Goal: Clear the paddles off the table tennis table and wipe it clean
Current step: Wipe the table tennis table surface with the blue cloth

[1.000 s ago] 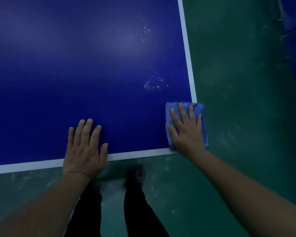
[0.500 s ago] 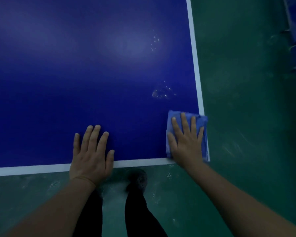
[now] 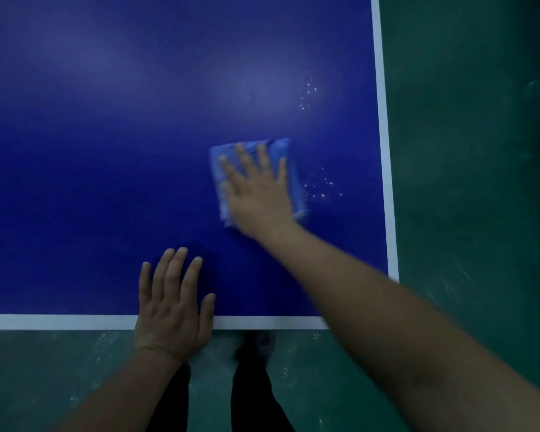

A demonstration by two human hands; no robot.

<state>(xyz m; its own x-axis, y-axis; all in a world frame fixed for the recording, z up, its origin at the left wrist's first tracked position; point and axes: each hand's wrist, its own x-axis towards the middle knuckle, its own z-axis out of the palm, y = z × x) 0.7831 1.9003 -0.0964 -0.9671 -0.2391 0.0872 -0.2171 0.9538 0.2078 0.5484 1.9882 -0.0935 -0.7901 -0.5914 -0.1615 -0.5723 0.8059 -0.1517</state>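
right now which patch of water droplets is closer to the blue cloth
The droplet patch just right of the folded blue cloth, at, almost touching its edge. The other droplet patch lies farther up the dark blue table.

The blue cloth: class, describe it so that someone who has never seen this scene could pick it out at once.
Find the dark blue table tennis table with white edge lines. Near its right side, the right hand presses flat on a folded cloth. It is paler blue than the tabletop, with water droplets just to its right.

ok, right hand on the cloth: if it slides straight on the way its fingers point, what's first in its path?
Probably nothing: past the right hand and cloth lies bare table. The droplets sit right of that line.
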